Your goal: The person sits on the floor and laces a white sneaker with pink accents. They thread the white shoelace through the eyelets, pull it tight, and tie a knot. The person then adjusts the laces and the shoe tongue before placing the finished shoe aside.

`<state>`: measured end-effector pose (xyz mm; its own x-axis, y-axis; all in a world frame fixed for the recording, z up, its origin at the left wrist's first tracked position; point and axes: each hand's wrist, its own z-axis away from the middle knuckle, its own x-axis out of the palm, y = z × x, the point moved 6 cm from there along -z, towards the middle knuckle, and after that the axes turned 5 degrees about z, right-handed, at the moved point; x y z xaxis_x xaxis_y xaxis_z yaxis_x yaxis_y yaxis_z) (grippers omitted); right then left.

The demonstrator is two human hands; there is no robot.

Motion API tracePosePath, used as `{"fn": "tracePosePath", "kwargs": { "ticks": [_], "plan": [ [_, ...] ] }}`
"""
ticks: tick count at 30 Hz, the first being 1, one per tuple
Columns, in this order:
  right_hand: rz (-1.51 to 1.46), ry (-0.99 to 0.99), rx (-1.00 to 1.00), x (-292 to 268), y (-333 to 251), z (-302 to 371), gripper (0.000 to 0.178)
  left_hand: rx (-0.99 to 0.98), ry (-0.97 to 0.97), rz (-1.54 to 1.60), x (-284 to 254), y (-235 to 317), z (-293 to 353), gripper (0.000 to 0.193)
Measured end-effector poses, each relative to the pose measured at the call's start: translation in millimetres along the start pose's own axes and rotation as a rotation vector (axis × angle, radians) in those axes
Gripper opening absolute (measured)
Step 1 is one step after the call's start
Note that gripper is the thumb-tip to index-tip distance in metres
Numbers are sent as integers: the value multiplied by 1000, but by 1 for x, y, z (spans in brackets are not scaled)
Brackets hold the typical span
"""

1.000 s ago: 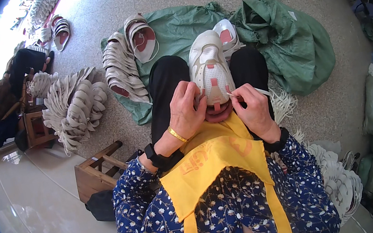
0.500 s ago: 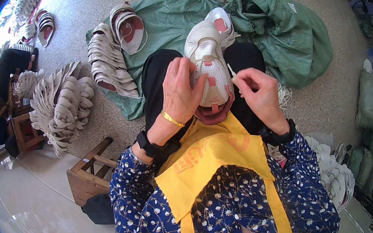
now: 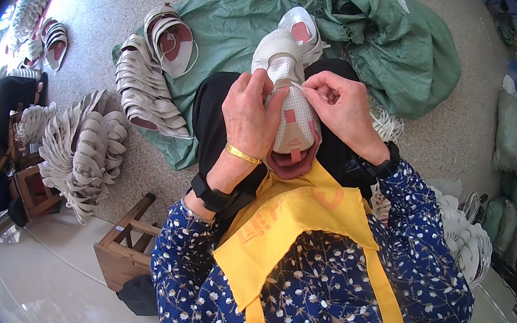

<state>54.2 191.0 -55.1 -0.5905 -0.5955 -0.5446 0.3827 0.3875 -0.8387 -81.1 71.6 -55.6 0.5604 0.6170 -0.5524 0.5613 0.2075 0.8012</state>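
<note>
One lap-held shoe point(image 3: 292, 132) — one yellow apron point(image 3: 277, 250), two black wristbands point(image 3: 211, 195).

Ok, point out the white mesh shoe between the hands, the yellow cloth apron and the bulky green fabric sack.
White mesh shoe point(image 3: 294, 106): head view, on its mesh tongue.
Yellow cloth apron point(image 3: 272, 241): head view, on its front panel.
Bulky green fabric sack point(image 3: 404, 54): head view, on its bulging side.

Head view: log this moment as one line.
left hand: at pale shoe; right hand: pinching white lace; shoe: toe pointing away; green sack: on floor, right
</note>
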Motion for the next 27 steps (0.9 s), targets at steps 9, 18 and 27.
{"fn": "tracePosePath", "kwargs": {
  "ticks": [9, 18, 27],
  "plan": [
    [123, 3, -53, 0, -6, -4, 9, -47, -33, -26, 4, -2, -10, 27],
    [290, -93, -233, 0, -19, -15, 8, -147, -117, 59, 4, -11, -10, 29],
    [481, -238, -320, 3, -35, -27, 10, -81, -69, 73, 2, -14, -10, 33]
  ]
}}
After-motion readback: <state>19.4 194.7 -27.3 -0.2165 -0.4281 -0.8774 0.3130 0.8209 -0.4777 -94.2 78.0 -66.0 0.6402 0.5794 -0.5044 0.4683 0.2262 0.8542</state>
